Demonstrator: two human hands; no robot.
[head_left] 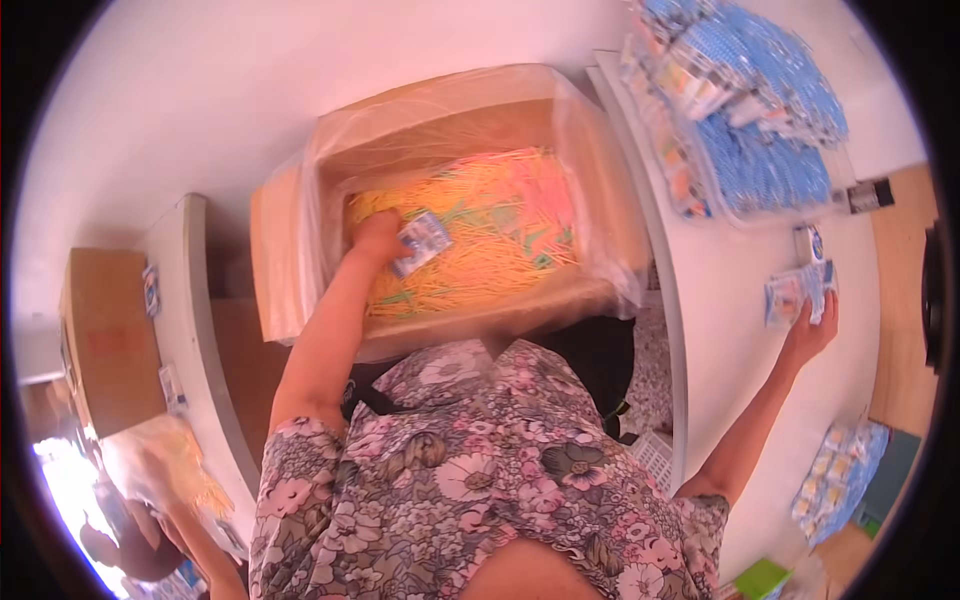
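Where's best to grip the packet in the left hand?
Likely pinch the packet by its free right edge, coming from the right: it looks flat, the left hand is at its left side, and the rest juts over the coloured sticks.

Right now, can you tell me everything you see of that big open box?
The box is brown, looks like cardboard, and stands open-topped in front of the person, between two pale tabletops. Clear, wrinkled plastic lines it and folds over the rim. Inside lies a loose heap of thin sticks, mostly yellow-orange, with pink and green patches. The left hand reaches in, holding a packet. The underside is hidden.
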